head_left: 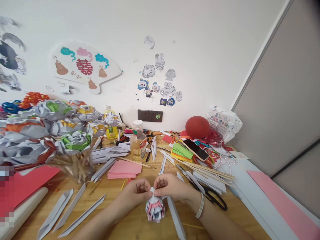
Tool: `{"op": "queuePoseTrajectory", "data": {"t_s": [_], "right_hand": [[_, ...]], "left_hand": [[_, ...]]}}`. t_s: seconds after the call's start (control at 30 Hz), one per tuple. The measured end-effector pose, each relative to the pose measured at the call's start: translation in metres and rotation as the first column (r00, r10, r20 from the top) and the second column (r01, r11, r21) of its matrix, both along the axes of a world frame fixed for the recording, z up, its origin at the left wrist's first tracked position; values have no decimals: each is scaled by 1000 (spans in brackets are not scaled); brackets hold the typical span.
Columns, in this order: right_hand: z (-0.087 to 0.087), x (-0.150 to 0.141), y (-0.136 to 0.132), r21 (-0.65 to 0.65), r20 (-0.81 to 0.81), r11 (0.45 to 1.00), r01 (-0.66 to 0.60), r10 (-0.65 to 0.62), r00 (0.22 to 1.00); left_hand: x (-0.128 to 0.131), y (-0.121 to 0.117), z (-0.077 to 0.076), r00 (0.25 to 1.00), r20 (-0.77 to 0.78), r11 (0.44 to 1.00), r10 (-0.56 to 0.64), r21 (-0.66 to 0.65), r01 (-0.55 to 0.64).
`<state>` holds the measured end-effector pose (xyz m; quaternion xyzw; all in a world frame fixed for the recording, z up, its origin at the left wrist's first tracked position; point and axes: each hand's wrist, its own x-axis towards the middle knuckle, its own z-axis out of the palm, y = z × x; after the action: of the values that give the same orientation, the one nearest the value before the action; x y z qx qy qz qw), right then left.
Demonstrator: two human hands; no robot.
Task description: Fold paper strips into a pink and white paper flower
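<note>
Both my hands meet low in the middle of the view over a small folded paper flower (155, 209) of grey and pink paper. My left hand (133, 195) pinches its upper left edge with closed fingers. My right hand (171, 187), a bracelet on its wrist, pinches a white petal tip at the top. The flower rests just above the wooden table (120, 213). Folded grey paper strips (72, 208) lie to the left of my hands, and one strip (176, 218) lies under my right wrist.
Black-handled scissors (212, 196) and wooden skewers (210, 170) lie right of my hands. A stack of pink paper (124, 170), a plastic bottle (138, 141), a phone (196, 149) and a red ball (197, 127) lie beyond. Finished paper flowers (50, 130) pile up at left.
</note>
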<state>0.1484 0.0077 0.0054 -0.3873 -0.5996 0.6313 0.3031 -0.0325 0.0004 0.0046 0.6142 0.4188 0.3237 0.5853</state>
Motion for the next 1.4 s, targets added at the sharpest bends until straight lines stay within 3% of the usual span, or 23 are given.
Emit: {"op": "queuePoseTrajectory", "data": {"t_s": [0.23, 0.4, 0.5, 0.6, 0.7, 0.77, 0.83, 0.87, 0.97, 1.03, 1.1, 1.13, 1.2, 1.27, 1.4], "right_hand": [[7, -6, -7, 315, 219, 946, 83, -157, 963], [15, -3, -10, 310, 263, 950, -27, -58, 963], [17, -3, -13, 406, 282, 914, -17, -107, 953], [16, -7, -15, 495, 231, 863, 103, -245, 941], [12, -11, -15, 446, 63, 838, 315, -381, 923], [10, -13, -13, 409, -12, 829, 381, -412, 911], [9, -14, -11, 379, -32, 848, 370, -387, 921], [9, -14, -10, 362, -27, 868, 341, -356, 934], [11, -13, -8, 340, 26, 910, 237, -261, 965], [13, -12, -9, 365, 79, 909, 203, -247, 966], [15, -12, -11, 468, 163, 862, 196, -302, 939], [15, -13, -13, 555, 213, 812, 177, -345, 914], [17, -15, -19, 737, 282, 669, 101, -440, 853], [19, -19, -25, 837, 295, 546, 30, -497, 816], [24, -30, -42, 896, 270, 443, -16, -516, 813]], "left_hand": [[1, -2, 0, 985, -140, 985, 103, 156, -81], [3, -9, 7, 968, -210, 963, 134, 260, -77], [2, -6, 6, 981, -151, 975, 123, 201, -92], [-2, -1, 6, 996, -38, 992, 75, 101, -71], [-3, -3, 8, 989, 130, 997, 76, -41, -71], [0, -7, 9, 963, 263, 980, 65, -198, -12], [4, -12, 7, 944, 331, 940, 16, -327, 99], [6, -13, 5, 943, 331, 937, 25, -337, 93], [10, -13, -4, 955, 277, 964, 105, -264, -30], [10, -11, -9, 964, 237, 972, 117, -224, -63], [10, -10, -11, 974, 203, 978, 98, -198, -57], [10, -10, -10, 978, 188, 981, 94, -184, -59], [10, -11, -7, 981, 157, 985, 110, -148, -87], [10, -13, -2, 980, 136, 987, 142, -98, -129], [7, -16, 10, 977, 144, 987, 158, -51, -153]]}}
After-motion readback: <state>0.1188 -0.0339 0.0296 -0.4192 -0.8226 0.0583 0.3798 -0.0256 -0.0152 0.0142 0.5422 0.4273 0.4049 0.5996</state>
